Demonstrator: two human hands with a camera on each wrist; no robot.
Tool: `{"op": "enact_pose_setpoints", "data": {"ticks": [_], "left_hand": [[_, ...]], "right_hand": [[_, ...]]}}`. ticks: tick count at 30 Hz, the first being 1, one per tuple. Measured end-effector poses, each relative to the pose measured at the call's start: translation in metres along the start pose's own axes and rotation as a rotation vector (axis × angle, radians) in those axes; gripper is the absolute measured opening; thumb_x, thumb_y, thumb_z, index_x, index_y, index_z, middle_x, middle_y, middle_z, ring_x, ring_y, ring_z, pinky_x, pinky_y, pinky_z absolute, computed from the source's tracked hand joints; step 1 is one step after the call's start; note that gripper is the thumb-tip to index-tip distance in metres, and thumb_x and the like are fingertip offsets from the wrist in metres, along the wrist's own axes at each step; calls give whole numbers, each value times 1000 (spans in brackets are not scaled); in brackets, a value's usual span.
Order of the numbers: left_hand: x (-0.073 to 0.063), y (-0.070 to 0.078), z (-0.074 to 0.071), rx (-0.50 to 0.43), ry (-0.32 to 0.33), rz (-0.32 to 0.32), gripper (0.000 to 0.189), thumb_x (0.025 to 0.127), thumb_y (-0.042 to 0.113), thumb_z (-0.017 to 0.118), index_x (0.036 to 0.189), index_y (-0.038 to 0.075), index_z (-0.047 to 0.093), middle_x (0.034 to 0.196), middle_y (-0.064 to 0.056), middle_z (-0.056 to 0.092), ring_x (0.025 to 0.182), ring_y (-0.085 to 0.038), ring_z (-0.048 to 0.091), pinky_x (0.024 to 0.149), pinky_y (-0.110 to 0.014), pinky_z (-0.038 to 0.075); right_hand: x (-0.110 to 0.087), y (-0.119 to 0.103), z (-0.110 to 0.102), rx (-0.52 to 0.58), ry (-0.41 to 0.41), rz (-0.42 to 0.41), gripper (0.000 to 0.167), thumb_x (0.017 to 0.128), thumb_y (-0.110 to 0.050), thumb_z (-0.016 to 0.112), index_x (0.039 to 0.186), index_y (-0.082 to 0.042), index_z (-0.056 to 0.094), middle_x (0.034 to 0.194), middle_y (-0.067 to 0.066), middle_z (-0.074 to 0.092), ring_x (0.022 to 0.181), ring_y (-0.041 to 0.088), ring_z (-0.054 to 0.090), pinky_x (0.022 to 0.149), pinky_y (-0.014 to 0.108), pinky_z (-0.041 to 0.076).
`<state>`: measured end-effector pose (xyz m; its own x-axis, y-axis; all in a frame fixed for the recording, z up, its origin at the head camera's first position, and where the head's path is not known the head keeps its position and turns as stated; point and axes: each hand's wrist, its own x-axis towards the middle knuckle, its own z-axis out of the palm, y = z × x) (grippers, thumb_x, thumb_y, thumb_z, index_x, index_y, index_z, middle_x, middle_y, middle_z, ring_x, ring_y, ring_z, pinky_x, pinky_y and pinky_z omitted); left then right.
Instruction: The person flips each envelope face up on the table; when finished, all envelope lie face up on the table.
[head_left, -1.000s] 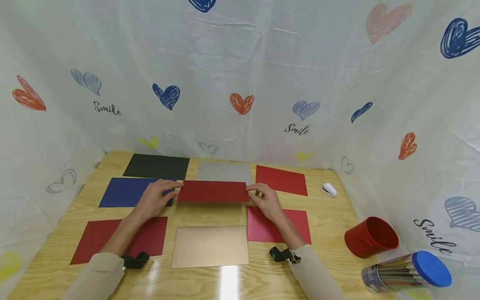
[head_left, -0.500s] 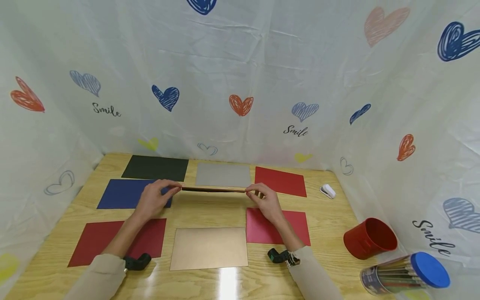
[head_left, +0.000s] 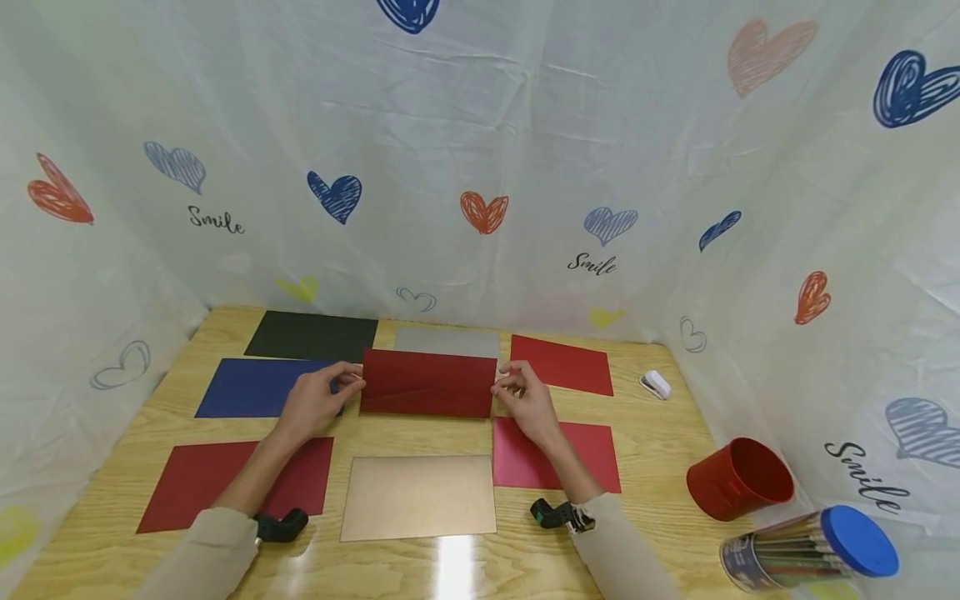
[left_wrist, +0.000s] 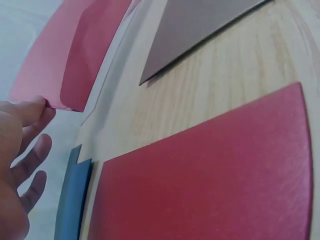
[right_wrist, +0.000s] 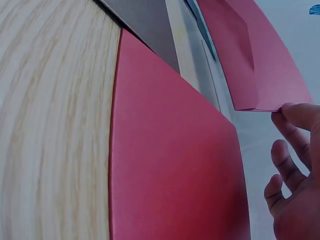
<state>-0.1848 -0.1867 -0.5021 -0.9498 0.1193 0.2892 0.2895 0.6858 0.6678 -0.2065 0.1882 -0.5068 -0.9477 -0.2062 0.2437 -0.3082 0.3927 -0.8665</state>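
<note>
A dark red envelope (head_left: 427, 383) is held up above the middle of the table, one broad face toward the head view. Its flap shows in both wrist views, on the red envelope (left_wrist: 80, 50). My left hand (head_left: 313, 402) pinches its left end between thumb and fingertips, the other fingers spread. At its right end my right hand (head_left: 529, 407) pinches in the same way. Beneath the left forearm lies a dark red envelope (head_left: 176, 492); a pink-red one (head_left: 592, 450) lies under the right wrist. A gold envelope (head_left: 418, 498) is in front.
Farther back lie a blue envelope (head_left: 243, 389), a black one (head_left: 311, 335), a grey one (head_left: 442, 341), partly hidden, and a bright red one (head_left: 566, 365). To the right are a white stapler-like item (head_left: 656, 384), a red cup (head_left: 716, 482) and a blue-lidded pencil tub (head_left: 858, 542).
The held envelope has turned over between my hands: first one face leaned toward the head view, then it was edge-on, now its other face shows. My hands have stayed nearly in place.
</note>
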Motion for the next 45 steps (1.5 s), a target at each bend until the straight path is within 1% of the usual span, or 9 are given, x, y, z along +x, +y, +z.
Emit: {"op": "enact_pose_setpoints", "data": {"ticks": [4, 7, 13, 17, 23, 26, 31, 36, 45], "left_hand": [[-1, -4, 4, -7, -26, -12, 32, 94, 21, 73, 124, 11, 68, 92, -2, 73, 76, -17, 65, 53, -27, 40], [-1, -7, 6, 7, -56, -8, 37, 94, 21, 73, 129, 11, 65, 92, -2, 72, 74, -14, 62, 53, -27, 40], [-2, -8, 8, 58, -103, 13, 41, 93, 19, 74, 132, 9, 64, 92, 0, 72, 73, -12, 62, 59, -29, 45], [-1, -8, 8, 106, -140, 0, 42, 92, 19, 75, 131, 6, 65, 93, 0, 73, 76, -13, 63, 64, -33, 48], [1, -6, 8, 172, -181, -6, 43, 89, 17, 77, 128, 3, 68, 90, 3, 72, 81, -16, 64, 72, -40, 51], [1, -5, 8, 189, -195, -1, 42, 88, 17, 78, 127, 2, 68, 88, 4, 70, 78, -14, 61, 70, -38, 49], [1, -4, 7, 193, -208, 5, 41, 88, 16, 78, 125, 0, 69, 85, 5, 67, 71, -10, 53, 63, -32, 42], [2, -3, 6, 184, -212, 16, 40, 88, 15, 78, 124, 0, 69, 87, 4, 67, 71, -10, 51, 62, -31, 41], [0, -4, 7, 202, -207, 30, 41, 86, 16, 80, 123, 0, 70, 88, 3, 68, 73, -12, 50, 62, -31, 39]], "right_hand": [[0, 6, 2, -35, -47, 37, 15, 93, -15, 74, 107, -13, 67, 92, 1, 74, 85, 19, 63, 70, 25, 47], [-1, 8, 3, -81, -96, 61, 12, 93, -15, 74, 104, -16, 68, 91, -3, 72, 84, 15, 64, 70, 25, 50], [0, 11, 6, -174, -139, 81, 13, 94, -16, 72, 107, -15, 67, 94, -4, 70, 85, 11, 65, 71, 26, 54], [2, 11, 9, -223, -158, 68, 14, 96, -19, 71, 109, -14, 69, 94, -3, 70, 83, 11, 66, 71, 28, 54], [2, 12, 12, -335, -191, 53, 16, 96, -22, 71, 111, -14, 70, 95, -5, 71, 82, 8, 66, 71, 26, 53], [1, 9, 13, -395, -194, 56, 17, 96, -23, 71, 110, -15, 72, 95, -6, 71, 82, 7, 64, 70, 26, 53], [1, 2, 15, -501, -188, 19, 15, 95, -24, 71, 107, -15, 74, 93, -5, 72, 77, 6, 63, 67, 26, 51], [1, 0, 16, -516, -180, 14, 13, 95, -22, 72, 105, -15, 75, 91, -5, 72, 78, 7, 64, 69, 27, 52], [-1, 3, 17, -511, -193, 28, 15, 95, -21, 72, 107, -13, 76, 91, -5, 71, 82, 9, 64, 72, 29, 53]]}}
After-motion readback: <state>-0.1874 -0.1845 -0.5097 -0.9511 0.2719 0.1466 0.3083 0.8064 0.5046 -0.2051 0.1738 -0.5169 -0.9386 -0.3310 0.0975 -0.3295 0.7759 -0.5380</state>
